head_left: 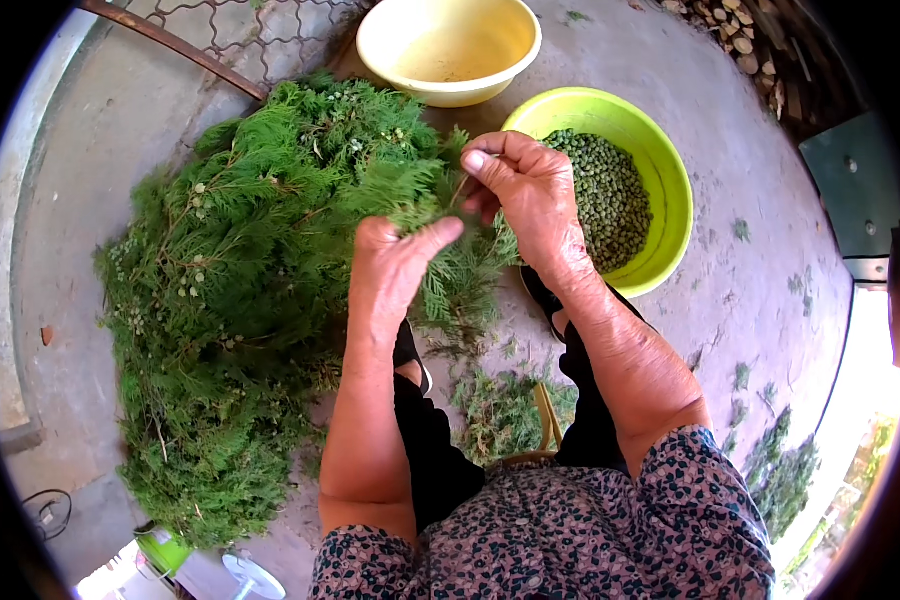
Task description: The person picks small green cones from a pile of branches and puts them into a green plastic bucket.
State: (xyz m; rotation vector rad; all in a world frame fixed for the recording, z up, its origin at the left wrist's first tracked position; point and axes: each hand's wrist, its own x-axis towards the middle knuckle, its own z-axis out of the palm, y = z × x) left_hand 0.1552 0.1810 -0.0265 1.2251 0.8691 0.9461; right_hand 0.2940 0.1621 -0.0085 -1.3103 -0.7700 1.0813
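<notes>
My right hand [530, 185] pinches the thin stem of an evergreen sprig [410, 205] between thumb and fingers, beside the rim of a lime-green basin [673, 215]. Lower and to the left, my left hand [395, 265] is closed at the same sprig's leafy part, its thumb stretched toward the stem; its other fingers are mostly hidden, and the sprig is slightly blurred. Small round green cones [600, 195] lie in the basin. A large heap of cut evergreen branches [230, 260], some bearing pale green cones, spreads to the left of my hands.
Beyond the heap stands a pale yellow basin [450, 92]. Stripped sprigs [510, 415] lie between my feet, and more greenery [780, 470] is scattered at the right. Stacked firewood [745, 45] and a dark green box [850, 180] stand at the far right; a metal lattice [260, 35] is at the back left.
</notes>
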